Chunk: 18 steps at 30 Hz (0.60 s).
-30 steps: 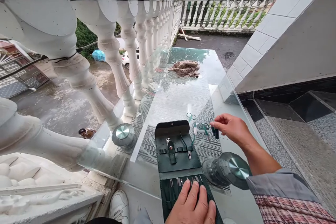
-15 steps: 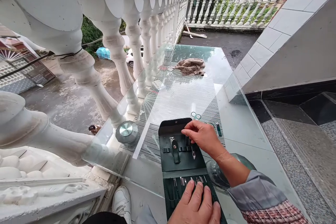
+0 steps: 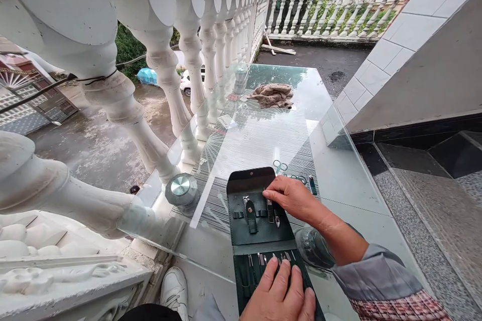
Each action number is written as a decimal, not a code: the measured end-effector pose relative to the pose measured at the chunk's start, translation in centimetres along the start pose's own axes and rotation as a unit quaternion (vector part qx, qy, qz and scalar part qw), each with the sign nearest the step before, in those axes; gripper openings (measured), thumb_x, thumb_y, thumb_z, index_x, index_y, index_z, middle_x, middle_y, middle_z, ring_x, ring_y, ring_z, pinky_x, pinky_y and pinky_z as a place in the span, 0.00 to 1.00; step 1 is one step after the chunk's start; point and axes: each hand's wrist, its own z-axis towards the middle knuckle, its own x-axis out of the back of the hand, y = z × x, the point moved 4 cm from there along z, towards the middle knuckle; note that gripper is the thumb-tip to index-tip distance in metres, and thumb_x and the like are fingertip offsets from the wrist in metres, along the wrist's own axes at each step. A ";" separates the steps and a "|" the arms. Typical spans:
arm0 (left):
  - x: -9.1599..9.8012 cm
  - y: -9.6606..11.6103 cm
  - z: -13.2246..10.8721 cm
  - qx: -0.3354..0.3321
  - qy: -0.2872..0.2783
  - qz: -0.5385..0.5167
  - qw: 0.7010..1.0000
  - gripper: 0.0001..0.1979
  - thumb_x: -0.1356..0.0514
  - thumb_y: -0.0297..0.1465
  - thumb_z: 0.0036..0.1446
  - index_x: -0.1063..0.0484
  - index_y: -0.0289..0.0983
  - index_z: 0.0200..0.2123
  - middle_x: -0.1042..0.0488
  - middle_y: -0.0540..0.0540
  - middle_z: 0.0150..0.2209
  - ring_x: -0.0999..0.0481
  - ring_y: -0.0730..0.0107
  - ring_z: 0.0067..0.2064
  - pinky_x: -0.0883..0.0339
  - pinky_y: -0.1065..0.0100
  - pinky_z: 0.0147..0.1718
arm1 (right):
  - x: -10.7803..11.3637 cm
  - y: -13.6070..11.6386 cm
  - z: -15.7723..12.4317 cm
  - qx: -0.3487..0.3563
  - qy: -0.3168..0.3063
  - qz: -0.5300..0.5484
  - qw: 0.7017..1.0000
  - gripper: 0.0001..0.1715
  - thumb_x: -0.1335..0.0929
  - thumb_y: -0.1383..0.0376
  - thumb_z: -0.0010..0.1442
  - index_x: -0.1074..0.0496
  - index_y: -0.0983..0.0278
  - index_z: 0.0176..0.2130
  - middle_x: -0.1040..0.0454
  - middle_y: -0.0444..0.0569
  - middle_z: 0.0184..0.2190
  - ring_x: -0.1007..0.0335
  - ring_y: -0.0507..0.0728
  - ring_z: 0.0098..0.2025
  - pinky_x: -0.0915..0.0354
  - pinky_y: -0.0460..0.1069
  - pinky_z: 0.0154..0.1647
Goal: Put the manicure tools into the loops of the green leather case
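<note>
An open dark green manicure case [image 3: 259,241] lies on the glass table. My left hand [image 3: 280,293] rests palm down with fingers spread over its lower half, where several slim metal tools [image 3: 259,259] stick out of slots. At the upper half, my right hand [image 3: 288,194] pinches the top of a narrow dark and silver nail clipper [image 3: 270,211] by the elastic loop. Beside it shows the pointed silver tip of another tool [image 3: 277,221], its rest hidden under my hand. Left of these, a large nail clipper [image 3: 250,214] sits under a snapped strap.
Beyond the case lie green-handled scissors [image 3: 279,165] and a small green clipper [image 3: 312,184]. A crumpled brown cloth [image 3: 271,96] is farther back on the glass tabletop [image 3: 263,135]. A white balustrade [image 3: 161,55] runs along the left; stone steps [image 3: 433,200] are at right.
My right hand has shifted slightly down and right, and more of the narrow clipper shows beneath its fingertips. My left hand stays where it was.
</note>
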 end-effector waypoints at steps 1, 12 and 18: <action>0.1 0.0 0.0 0.001 0.001 -0.001 1.000 0.13 0.47 0.38 0.63 0.32 0.39 0.48 0.28 0.46 0.50 0.28 0.61 0.49 0.37 0.56 0.51 | 0.0 -0.2 -0.1 0.011 -0.013 -0.009 1.000 0.15 0.36 0.59 0.57 0.24 0.61 0.26 0.26 0.47 0.28 0.32 0.54 0.33 0.38 0.48 0.36; 0.4 -0.3 0.4 0.001 0.010 -0.010 1.000 0.13 0.46 0.39 0.62 0.31 0.39 0.46 0.27 0.46 0.48 0.29 0.61 0.49 0.36 0.57 0.49 | 9.4 5.1 -3.1 -0.180 0.297 0.085 0.934 0.16 0.34 0.55 0.52 0.24 0.63 0.35 0.24 0.49 0.28 0.32 0.55 0.26 0.35 0.50 0.30; 0.2 -0.2 0.3 0.006 0.027 -0.012 1.000 0.14 0.45 0.39 0.61 0.31 0.39 0.46 0.27 0.46 0.47 0.29 0.60 0.49 0.36 0.57 0.49 | 8.1 9.9 -3.2 -0.274 0.188 -0.055 0.942 0.13 0.35 0.57 0.50 0.25 0.61 0.32 0.24 0.47 0.27 0.31 0.56 0.27 0.39 0.50 0.29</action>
